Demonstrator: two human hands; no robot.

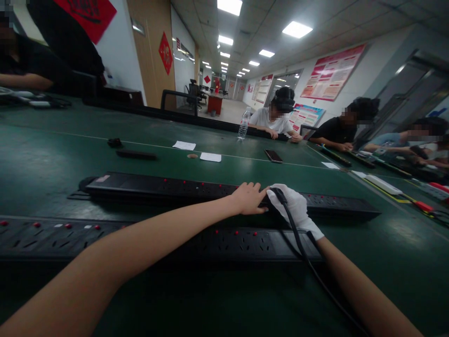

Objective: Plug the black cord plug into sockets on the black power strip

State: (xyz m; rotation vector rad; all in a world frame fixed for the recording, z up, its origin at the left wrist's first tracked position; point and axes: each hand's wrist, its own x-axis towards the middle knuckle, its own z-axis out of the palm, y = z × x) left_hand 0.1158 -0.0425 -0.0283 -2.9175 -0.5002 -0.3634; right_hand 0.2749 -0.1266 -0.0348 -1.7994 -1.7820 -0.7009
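Two long black power strips lie across the green table, one behind the other. My bare left hand (247, 198) is on the far power strip (140, 185), with its fingers over the top and the thumb on the near side, gripping it. My right hand (293, 203), in a white glove, is closed around a black plug (278, 194) right beside my left hand, over the far strip. From the plug a black cable (298, 241) runs down toward me. The plug's pins are hidden. The near power strip (245, 241), with red buttons beside its sockets, passes under my forearms.
Beyond the strips lie white paper slips (210, 157), a phone (273, 156) and a dark bar (136, 155). A clear water bottle (243, 124) stands near the far edge. Other people sit around the table. A white strip (383, 184) and cables lie at right.
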